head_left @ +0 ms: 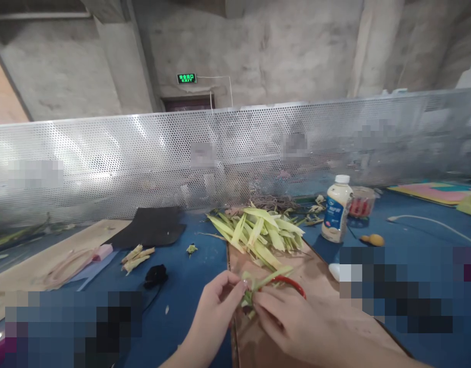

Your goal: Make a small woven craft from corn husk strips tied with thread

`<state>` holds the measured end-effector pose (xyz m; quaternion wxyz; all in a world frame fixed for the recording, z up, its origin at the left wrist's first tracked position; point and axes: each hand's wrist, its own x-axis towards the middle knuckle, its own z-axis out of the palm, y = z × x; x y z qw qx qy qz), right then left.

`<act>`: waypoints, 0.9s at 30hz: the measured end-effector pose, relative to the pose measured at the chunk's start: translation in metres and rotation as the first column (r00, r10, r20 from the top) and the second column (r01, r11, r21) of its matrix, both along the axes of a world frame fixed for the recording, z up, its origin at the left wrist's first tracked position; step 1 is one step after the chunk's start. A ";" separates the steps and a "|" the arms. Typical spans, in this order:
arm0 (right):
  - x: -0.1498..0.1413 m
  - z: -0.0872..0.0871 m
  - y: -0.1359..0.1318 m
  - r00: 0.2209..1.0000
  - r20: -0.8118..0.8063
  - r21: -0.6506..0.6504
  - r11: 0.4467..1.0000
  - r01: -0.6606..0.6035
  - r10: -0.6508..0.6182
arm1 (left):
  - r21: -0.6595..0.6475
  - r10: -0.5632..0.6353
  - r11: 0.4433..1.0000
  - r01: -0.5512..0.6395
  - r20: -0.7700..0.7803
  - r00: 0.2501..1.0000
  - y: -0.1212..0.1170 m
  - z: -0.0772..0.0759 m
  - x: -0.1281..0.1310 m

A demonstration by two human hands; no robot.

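Note:
Both hands meet over the brown board, fingers closed around a small bundle of pale green corn husk strips. My left hand pinches the bundle between thumb and forefinger. Pressed against its other side is my right hand, fingers curled; a husk strip sticks out above it. A red curved loop, perhaps a scissor handle, shows behind the right hand, and I cannot tell whether that hand touches it. Just beyond, a loose pile of yellow-green corn husks covers the board's far end.
A white-capped bottle and a clear tub stand right of the husks. A yellow gourd-shaped object lies nearer. Leftward are a black sheet, husk scraps and a black bundle. A perforated metal screen closes the back.

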<state>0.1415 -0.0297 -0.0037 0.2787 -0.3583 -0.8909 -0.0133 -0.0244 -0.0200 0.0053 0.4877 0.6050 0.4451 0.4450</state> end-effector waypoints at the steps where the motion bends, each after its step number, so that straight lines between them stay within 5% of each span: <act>1: 0.000 -0.001 0.000 1.000 -0.005 0.004 1.000 0.002 -0.002 | 0.006 0.002 1.000 -0.002 -0.001 1.000 0.000 -0.001 0.000; 11: -0.001 0.002 -0.001 0.996 0.065 0.029 0.998 0.058 -0.060 | 0.079 -0.018 0.997 0.023 -0.060 0.998 0.002 -0.003 -0.003; 19: 0.000 -0.013 0.010 0.991 0.129 0.016 0.999 0.040 -0.042 | 0.134 -0.045 0.989 0.069 -0.176 0.983 0.012 -0.012 -0.009; 27: 0.002 -0.018 0.012 0.990 0.125 0.023 0.998 0.064 -0.066 | 0.057 -0.086 0.994 0.096 -0.150 0.985 0.017 -0.016 -0.007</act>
